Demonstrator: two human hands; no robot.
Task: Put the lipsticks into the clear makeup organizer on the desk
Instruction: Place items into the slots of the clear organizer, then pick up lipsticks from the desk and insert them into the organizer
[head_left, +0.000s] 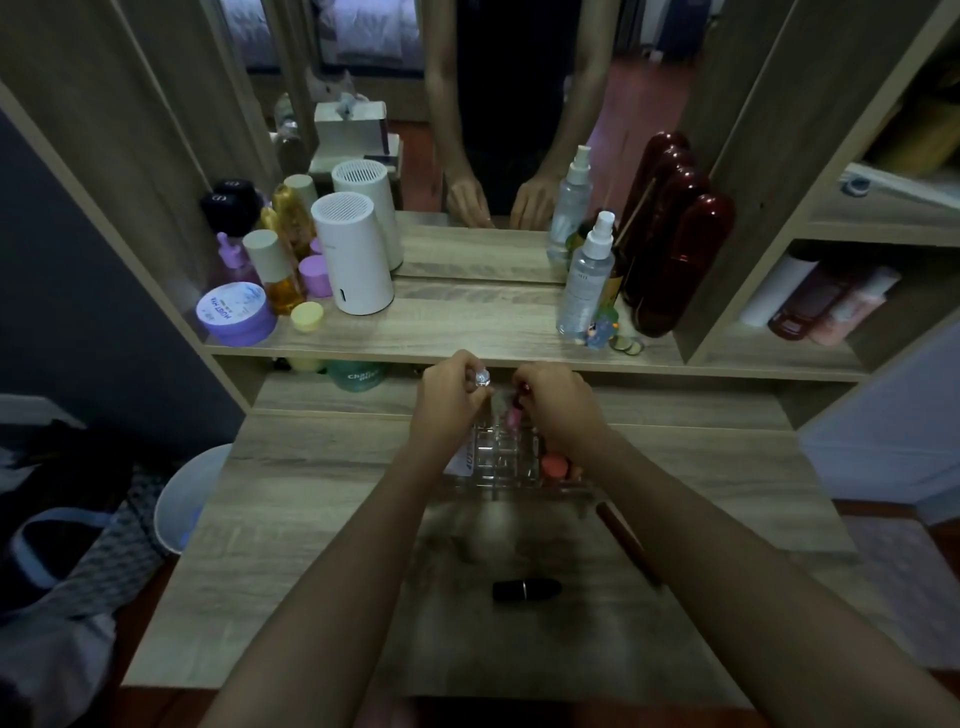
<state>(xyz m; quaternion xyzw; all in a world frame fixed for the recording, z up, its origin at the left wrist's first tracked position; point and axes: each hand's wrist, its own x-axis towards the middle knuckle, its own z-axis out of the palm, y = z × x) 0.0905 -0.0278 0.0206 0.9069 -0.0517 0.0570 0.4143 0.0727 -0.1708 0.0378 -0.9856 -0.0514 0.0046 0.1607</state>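
Observation:
The clear makeup organizer (511, 470) stands mid-desk, with a grid of small slots and orange-pink round items at its right side. My left hand (449, 400) is over its far left corner, fingers closed on a small lipstick with a shiny silver cap (482, 376). My right hand (558, 408) is at the far right corner, closed on a red-capped lipstick (522, 389) above a pink one (514, 415) standing in a slot. A black lipstick (526, 589) lies on the desk near me. A dark red pencil-like stick (626, 540) lies beside my right forearm.
The shelf above holds a white cylinder (353, 260), purple jars (236, 314), an amber bottle, a spray bottle (587, 275) and dark red capsule-shaped containers (675, 260). A mirror stands behind. A white bin (189, 496) and a bag sit on the floor at left.

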